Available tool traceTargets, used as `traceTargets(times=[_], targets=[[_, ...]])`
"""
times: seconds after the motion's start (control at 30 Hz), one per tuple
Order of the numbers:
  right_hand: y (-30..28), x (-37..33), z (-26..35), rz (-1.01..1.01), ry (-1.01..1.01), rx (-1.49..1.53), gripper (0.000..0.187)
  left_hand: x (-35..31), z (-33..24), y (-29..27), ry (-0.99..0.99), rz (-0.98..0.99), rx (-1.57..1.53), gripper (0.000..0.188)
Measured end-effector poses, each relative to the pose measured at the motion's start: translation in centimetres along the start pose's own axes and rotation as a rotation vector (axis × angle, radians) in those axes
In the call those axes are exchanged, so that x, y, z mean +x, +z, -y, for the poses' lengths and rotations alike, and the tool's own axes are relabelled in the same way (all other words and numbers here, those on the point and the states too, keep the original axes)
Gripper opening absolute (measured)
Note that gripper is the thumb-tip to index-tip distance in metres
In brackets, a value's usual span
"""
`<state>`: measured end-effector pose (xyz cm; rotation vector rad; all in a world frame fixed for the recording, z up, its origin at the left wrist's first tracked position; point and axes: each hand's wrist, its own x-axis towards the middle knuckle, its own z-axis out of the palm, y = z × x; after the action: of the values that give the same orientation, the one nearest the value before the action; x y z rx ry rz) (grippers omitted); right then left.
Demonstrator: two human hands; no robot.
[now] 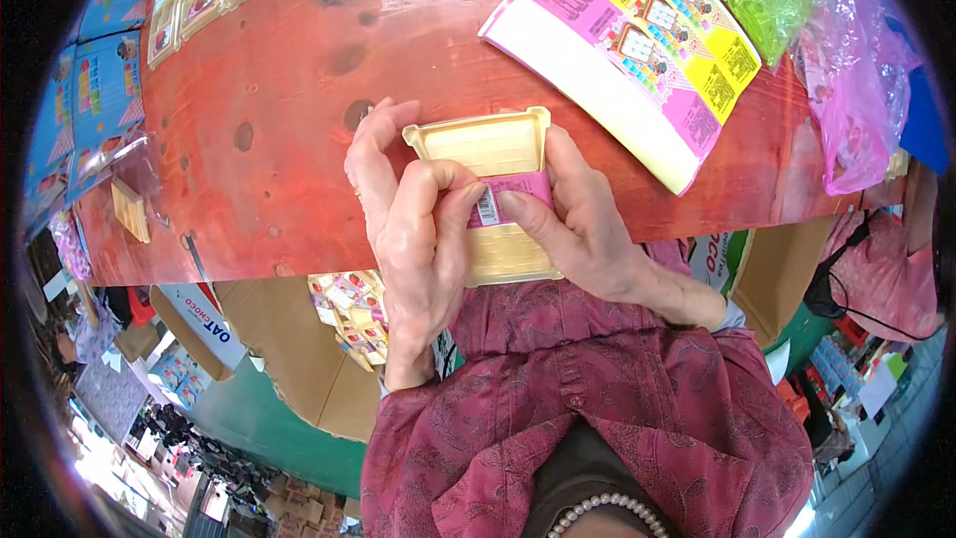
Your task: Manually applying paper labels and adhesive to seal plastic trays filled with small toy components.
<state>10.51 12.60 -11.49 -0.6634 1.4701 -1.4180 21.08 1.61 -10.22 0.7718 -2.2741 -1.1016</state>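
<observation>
Pink label (pixel 536 183) across a cream tray (pixel 478 153), over the near edge of the red surface (pixel 284 204). Left hand (pixel 410 229) and right hand (pixel 590 229) grasp the tray; uneven thumb pressure could crease or skew the label.

The left one of two fisheye cameras worn on the person's head is looking down and forward over the chest, with the white bead necklace (pixel 602 499) and dark-red patterned fabric shirt (pixel 657 418) showing along the lower edge. The bare left hand (pixel 410 229) and bare right hand (pixel 590 224) are filling the centre at close range. Beyond them, the red, dark-spotted tabletop (pixel 289 189) is spreading toward the upper edge, its outline bending under the wide lens.
</observation>
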Motion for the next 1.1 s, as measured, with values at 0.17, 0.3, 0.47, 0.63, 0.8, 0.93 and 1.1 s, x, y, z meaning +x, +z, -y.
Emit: traceTargets(times=[0.17, 0.3, 0.47, 0.63, 0.8, 0.93, 1.1], targets=[[-0.18, -0.05, -0.13, 0.007, 0.033, 0.005, 0.044, 0.23, -0.11, 0.15, 0.004, -0.006, 0.029, 0.014], [0.12, -0.02, -0.04, -0.005, 0.051, 0.047, 0.050, 0.31, -0.05, 0.10, 0.034, -0.006, 0.039, 0.015], [0.04, 0.14, -0.62, -0.011, -0.014, 0.108, 0.056, 0.20, 0.22, 0.12, 0.037, -0.006, -0.020, 0.019], [-0.23, 0.09, -0.79, 0.021, -0.007, 0.143, 0.057, 0.25, 0.01, 0.15, -0.066, -0.054, -0.127, 0.040], [-0.17, 0.12, -0.61, 0.047, -0.019, 0.185, 0.059, 0.44, -0.08, 0.03, -0.099, -0.068, -0.203, 0.040], [-0.38, 0.19, -0.62, 0.075, -0.030, 0.312, 0.059, 0.71, -0.05, -0.01, -0.063, -0.059, -0.141, 0.039], [-0.12, 0.23, -0.68, 0.112, -0.073, 0.338, 0.057, -0.09, -0.48, 0.38, -0.105, -0.082, -0.274, 0.034]])
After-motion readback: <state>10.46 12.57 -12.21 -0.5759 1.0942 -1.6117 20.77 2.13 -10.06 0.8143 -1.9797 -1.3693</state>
